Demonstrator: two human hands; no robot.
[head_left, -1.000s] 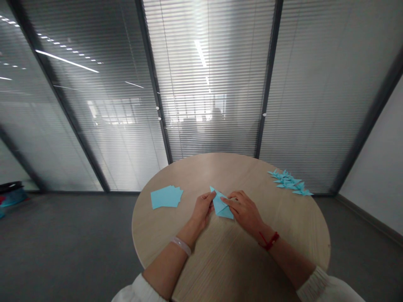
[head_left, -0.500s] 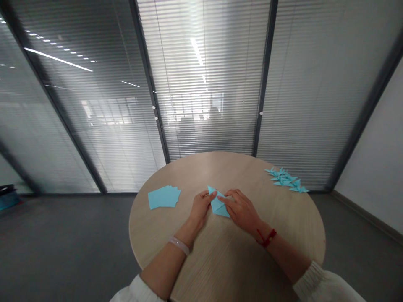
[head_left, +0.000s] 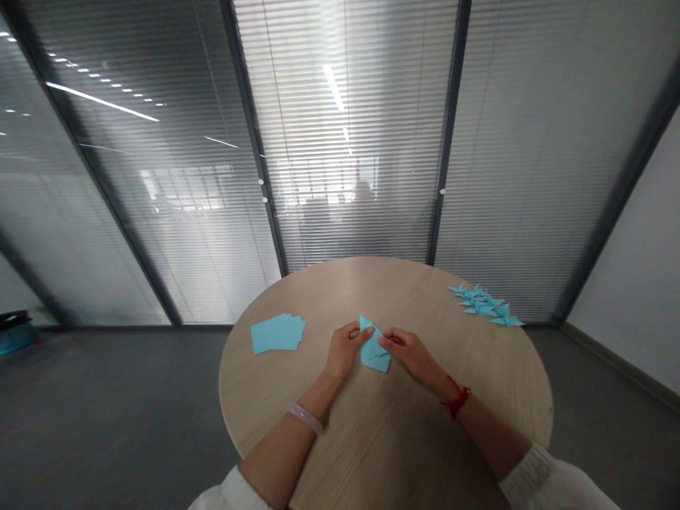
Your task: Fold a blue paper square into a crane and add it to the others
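Fingers [head_left: 366,331] now pinch blue paper [head_left: 375,348]; right hand [head_left: 411,350] shifted off it.

left hand [head_left: 344,349] + right hand [head_left: 411,352] pinch folded blue paper [head_left: 375,347] | round table [head_left: 372,439] | paper stack [head_left: 278,333] left

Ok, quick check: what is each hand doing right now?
Left hand: fingers pinching the left edge of the folded blue paper.
Right hand: fingertips pinching the same paper's right side.

Office meeting room — glass partitions [head_left: 175,177] with blinds, round table [head_left: 478,382], grey carpet [head_left: 106,411].
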